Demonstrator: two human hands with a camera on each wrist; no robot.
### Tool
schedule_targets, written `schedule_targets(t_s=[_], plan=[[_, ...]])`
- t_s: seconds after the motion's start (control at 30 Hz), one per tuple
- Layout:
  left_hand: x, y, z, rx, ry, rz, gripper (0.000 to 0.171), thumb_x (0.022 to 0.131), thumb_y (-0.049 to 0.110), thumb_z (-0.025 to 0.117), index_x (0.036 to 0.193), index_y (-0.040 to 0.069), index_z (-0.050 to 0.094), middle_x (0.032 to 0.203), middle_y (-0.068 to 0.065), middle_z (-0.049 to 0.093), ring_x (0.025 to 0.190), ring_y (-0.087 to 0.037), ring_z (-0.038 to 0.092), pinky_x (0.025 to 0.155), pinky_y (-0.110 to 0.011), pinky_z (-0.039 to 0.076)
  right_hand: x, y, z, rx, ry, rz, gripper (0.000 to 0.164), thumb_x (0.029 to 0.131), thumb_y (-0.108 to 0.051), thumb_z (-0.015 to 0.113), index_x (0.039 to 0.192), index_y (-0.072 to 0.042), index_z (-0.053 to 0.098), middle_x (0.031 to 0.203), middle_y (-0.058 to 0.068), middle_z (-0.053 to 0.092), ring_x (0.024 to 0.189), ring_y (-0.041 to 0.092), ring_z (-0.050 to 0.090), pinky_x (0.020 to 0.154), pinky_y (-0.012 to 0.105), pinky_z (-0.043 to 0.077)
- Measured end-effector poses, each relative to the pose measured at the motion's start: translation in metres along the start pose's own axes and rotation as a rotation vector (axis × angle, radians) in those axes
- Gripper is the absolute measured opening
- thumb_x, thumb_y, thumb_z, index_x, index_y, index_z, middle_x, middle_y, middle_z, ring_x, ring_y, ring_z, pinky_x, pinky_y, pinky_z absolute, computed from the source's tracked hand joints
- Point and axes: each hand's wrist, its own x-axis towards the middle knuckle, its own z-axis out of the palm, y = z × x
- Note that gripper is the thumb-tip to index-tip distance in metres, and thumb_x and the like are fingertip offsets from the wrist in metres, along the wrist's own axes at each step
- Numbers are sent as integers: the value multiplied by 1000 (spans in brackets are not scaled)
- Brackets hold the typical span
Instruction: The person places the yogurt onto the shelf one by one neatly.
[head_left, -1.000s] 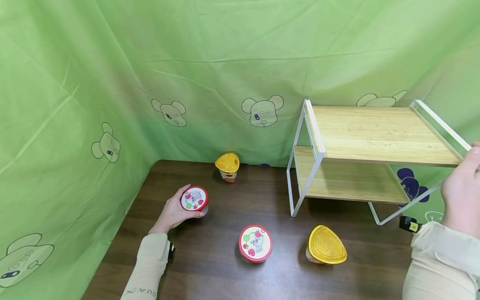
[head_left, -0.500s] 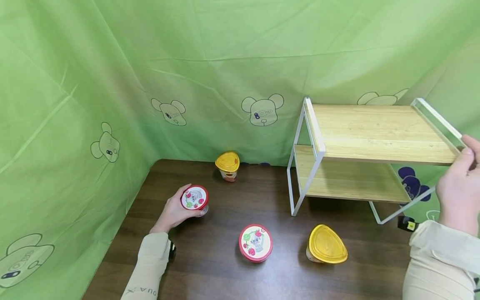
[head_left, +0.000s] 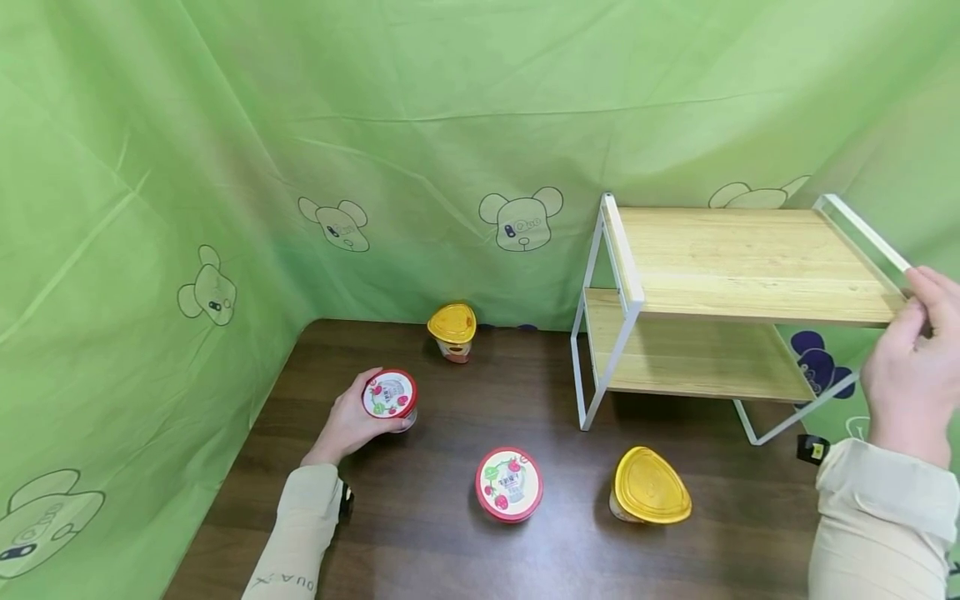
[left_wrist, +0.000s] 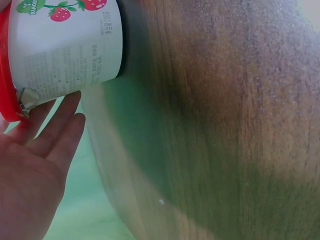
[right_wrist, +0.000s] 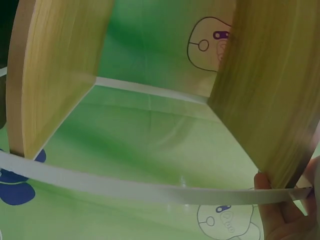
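Note:
In the head view my left hand (head_left: 347, 427) holds a paper cup with a red-rimmed, strawberry-printed lid (head_left: 389, 394), its thumb and fingers around the sides. The left wrist view shows the white printed wall of that cup (left_wrist: 67, 55), fingers behind it; its base is at the wooden tabletop. At the far right, my right hand (head_left: 915, 367) grips the front right corner of a two-tier shelf rack (head_left: 750, 262) with wood boards and a white metal frame. The right wrist view has fingers (right_wrist: 272, 215) at the white post (right_wrist: 150, 192) beside the upper board's corner.
A second red-rimmed cup (head_left: 509, 485) stands front centre. One yellow-lidded cup (head_left: 651, 486) is before the rack, another (head_left: 452, 327) at the back edge. Green cloth (head_left: 420, 158) with bear prints hangs behind the dark wooden table (head_left: 405, 517).
My right hand has shifted left and its thumb and fingers have come around the rack's front right corner. The left hand stays on its cup.

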Motion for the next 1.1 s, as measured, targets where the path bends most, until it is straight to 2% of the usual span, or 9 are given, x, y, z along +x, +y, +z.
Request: schedule_targets(t_s=[0.07, 0.27, 0.43, 0.7, 1.1], plan=[[0, 0, 0, -3, 4, 2, 109, 60, 45, 99, 149, 16, 42, 130, -9, 61, 116, -30, 57, 98, -52, 48, 0, 1, 1, 0, 6, -32, 42, 109, -16, 37, 146, -23, 56, 147, -15, 48, 131, 2, 42, 112, 19, 32], [2, 4, -1, -2, 12, 15, 110, 61, 49, 98, 150, 16, 42, 131, -9, 60, 116, -29, 57, 98, -52, 48, 1, -2, -2, 42, -48, 21, 41, 106, -16, 47, 146, -24, 56, 146, -17, 47, 121, -3, 46, 109, 18, 34], [6, 12, -2, -16, 29, 35, 110, 60, 54, 97, 149, 16, 43, 130, -7, 61, 115, -27, 57, 97, -51, 48, 0, -3, -4, 63, -53, 50, 43, 105, -17, 51, 146, -27, 56, 147, -17, 46, 129, 1, 43, 113, 19, 28], [11, 25, -2, 10, 57, 53, 107, 61, 63, 92, 146, 17, 45, 128, -5, 61, 115, -27, 57, 95, -50, 49, -1, -1, -2, 82, -34, 18, 44, 102, -14, 52, 144, -26, 57, 149, -15, 46, 132, 3, 41, 115, 20, 24], [17, 38, 0, 28, 73, 84, 101, 67, 64, 88, 143, 14, 47, 128, -10, 62, 115, -30, 58, 95, -52, 50, -3, -2, -3, 87, -37, 21, 46, 102, -10, 50, 144, -25, 57, 150, -15, 45, 134, 4, 38, 116, 21, 23]])
